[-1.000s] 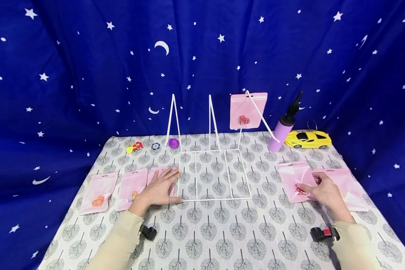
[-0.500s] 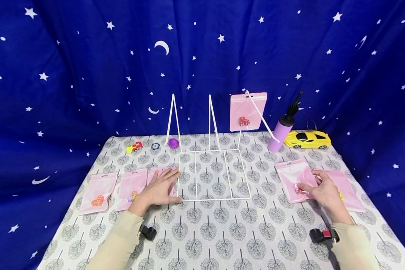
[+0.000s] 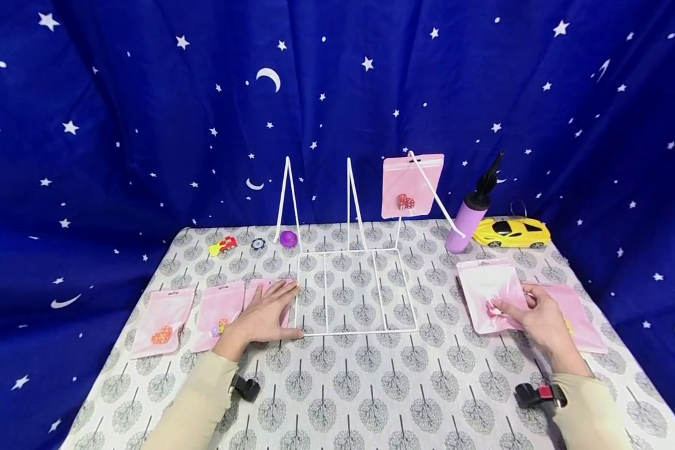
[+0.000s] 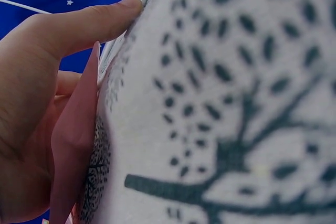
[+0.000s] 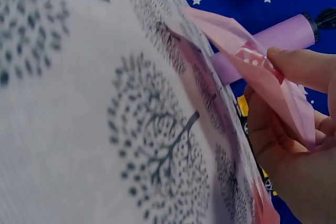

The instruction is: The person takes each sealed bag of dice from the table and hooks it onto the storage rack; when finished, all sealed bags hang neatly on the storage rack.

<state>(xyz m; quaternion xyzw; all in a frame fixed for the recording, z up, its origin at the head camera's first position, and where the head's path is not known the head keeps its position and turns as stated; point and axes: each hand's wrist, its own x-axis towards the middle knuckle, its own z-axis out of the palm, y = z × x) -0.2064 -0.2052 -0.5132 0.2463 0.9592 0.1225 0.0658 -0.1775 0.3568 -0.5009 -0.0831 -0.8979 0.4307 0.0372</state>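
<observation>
We are seeing the right hand [image 3: 540, 317] pinching a pink pouch [image 3: 490, 295] between thumb and fingers [image 5: 302, 66], its near edge lifting off the table [image 3: 349, 387] near the right edge. The left hand [image 3: 264, 315] is lying flat, fingers straight, pressing on another pink pouch [image 3: 257, 292] beside the white wire rack [image 3: 353, 284]. A third pouch [image 3: 412, 185] is hanging on the rack toward the far edge.
</observation>
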